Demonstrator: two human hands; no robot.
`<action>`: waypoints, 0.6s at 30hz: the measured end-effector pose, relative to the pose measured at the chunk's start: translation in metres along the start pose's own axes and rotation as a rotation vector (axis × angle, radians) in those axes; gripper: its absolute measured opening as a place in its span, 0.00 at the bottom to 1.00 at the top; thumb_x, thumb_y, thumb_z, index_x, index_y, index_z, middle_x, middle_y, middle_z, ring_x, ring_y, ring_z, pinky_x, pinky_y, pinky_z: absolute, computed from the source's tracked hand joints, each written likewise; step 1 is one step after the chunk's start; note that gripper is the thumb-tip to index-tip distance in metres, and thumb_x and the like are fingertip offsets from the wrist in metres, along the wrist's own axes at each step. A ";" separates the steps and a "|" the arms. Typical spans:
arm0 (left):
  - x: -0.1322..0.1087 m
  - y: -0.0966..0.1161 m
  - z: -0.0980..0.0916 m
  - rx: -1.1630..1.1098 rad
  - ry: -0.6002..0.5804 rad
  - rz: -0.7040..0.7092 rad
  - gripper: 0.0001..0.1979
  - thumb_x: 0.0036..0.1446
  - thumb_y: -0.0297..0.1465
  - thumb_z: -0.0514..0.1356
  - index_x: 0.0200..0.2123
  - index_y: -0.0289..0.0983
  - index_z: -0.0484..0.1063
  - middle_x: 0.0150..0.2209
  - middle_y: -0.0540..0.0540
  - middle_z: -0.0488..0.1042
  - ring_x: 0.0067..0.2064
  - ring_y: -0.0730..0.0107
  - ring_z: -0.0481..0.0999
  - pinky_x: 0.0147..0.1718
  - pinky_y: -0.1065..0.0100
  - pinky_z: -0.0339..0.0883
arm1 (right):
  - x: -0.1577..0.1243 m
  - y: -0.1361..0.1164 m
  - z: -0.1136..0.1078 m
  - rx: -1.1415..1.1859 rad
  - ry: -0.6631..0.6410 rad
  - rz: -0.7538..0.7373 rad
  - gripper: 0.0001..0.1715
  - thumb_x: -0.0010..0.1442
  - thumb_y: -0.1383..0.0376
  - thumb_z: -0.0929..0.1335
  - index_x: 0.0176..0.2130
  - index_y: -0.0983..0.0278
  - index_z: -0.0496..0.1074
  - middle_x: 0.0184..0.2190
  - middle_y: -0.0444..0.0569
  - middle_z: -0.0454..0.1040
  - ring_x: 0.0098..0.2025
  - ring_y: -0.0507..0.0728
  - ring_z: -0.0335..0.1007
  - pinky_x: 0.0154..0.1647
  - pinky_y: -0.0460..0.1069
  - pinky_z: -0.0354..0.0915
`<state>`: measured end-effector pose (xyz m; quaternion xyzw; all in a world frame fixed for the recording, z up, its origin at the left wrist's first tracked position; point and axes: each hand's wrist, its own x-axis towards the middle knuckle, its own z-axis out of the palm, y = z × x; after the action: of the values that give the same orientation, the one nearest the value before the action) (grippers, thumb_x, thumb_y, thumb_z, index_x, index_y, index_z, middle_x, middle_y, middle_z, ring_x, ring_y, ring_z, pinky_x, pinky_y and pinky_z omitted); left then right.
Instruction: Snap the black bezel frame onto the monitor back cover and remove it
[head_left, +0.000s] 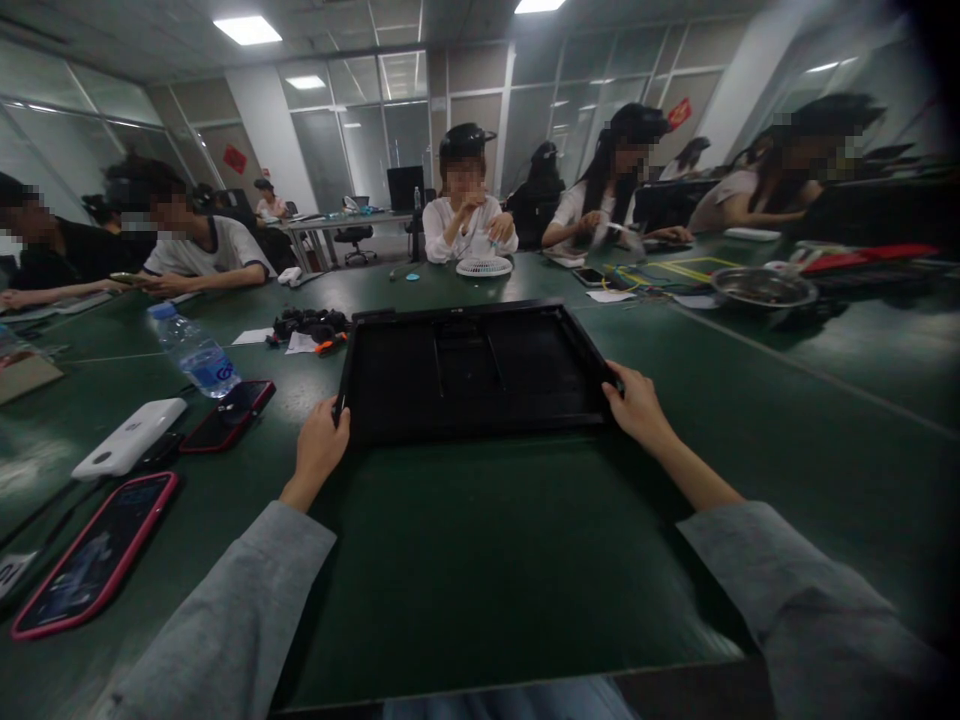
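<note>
A wide black plastic shell [397, 370] with a raised rim, looking like a monitor's housing, is in front of me above the green table. Its hollow side faces me, and ribs and a recess show in its middle. My left hand [321, 448] is closed on its left edge, thumb on the near side. At the lower right corner, my right hand [637, 402] grips the other edge. The fingers behind the shell are hidden. Whether its far edge rests on the table, I cannot tell.
On the left are a water bottle [196, 355], a white power bank [129, 440], a dark phone [229, 415] and a red-cased phone [97, 555]. Black parts [307, 325] lie behind the shell. A metal bowl [763, 290] stands at right. Several people sit around the table [510, 560].
</note>
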<state>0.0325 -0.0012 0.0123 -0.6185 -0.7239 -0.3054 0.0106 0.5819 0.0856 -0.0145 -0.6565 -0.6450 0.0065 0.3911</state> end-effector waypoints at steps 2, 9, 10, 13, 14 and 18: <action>-0.001 0.003 -0.002 0.031 -0.019 -0.007 0.21 0.69 0.38 0.50 0.58 0.33 0.70 0.54 0.33 0.76 0.53 0.48 0.77 0.53 0.51 0.70 | -0.002 -0.002 -0.001 -0.025 0.006 0.016 0.31 0.63 0.61 0.62 0.63 0.63 0.70 0.54 0.62 0.74 0.59 0.70 0.66 0.60 0.68 0.62; -0.004 0.010 -0.005 0.084 -0.053 -0.025 0.21 0.70 0.36 0.50 0.59 0.32 0.68 0.57 0.32 0.74 0.54 0.50 0.77 0.54 0.53 0.70 | -0.006 -0.003 -0.005 -0.038 0.028 0.005 0.31 0.64 0.60 0.61 0.64 0.61 0.68 0.55 0.60 0.73 0.59 0.70 0.66 0.59 0.68 0.63; -0.004 0.010 -0.005 0.083 -0.053 -0.025 0.21 0.70 0.36 0.50 0.59 0.32 0.68 0.57 0.32 0.74 0.55 0.50 0.77 0.55 0.53 0.70 | -0.005 -0.004 -0.006 -0.032 0.023 0.006 0.31 0.64 0.60 0.61 0.64 0.61 0.68 0.55 0.60 0.73 0.59 0.69 0.65 0.59 0.67 0.62; -0.005 0.011 -0.005 0.077 -0.048 -0.021 0.21 0.70 0.36 0.50 0.59 0.32 0.68 0.56 0.32 0.74 0.55 0.49 0.77 0.55 0.53 0.70 | -0.006 -0.005 -0.008 -0.031 -0.012 0.014 0.32 0.65 0.59 0.60 0.65 0.64 0.66 0.57 0.63 0.72 0.60 0.69 0.64 0.60 0.67 0.61; -0.005 0.011 -0.005 0.076 -0.049 -0.020 0.21 0.70 0.36 0.50 0.59 0.32 0.68 0.56 0.32 0.74 0.55 0.49 0.77 0.55 0.52 0.70 | -0.007 -0.006 -0.008 -0.036 -0.024 0.021 0.33 0.65 0.59 0.60 0.65 0.65 0.66 0.57 0.64 0.71 0.60 0.69 0.63 0.60 0.67 0.60; -0.005 0.012 -0.005 0.065 -0.065 -0.024 0.21 0.70 0.37 0.49 0.59 0.31 0.68 0.56 0.32 0.74 0.54 0.49 0.77 0.54 0.51 0.70 | -0.008 -0.008 -0.010 -0.048 -0.061 0.045 0.32 0.66 0.60 0.59 0.66 0.65 0.65 0.59 0.65 0.70 0.61 0.69 0.62 0.60 0.67 0.60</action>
<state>0.0422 -0.0076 0.0196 -0.6187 -0.7408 -0.2616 0.0034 0.5788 0.0726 -0.0071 -0.6794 -0.6416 0.0198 0.3554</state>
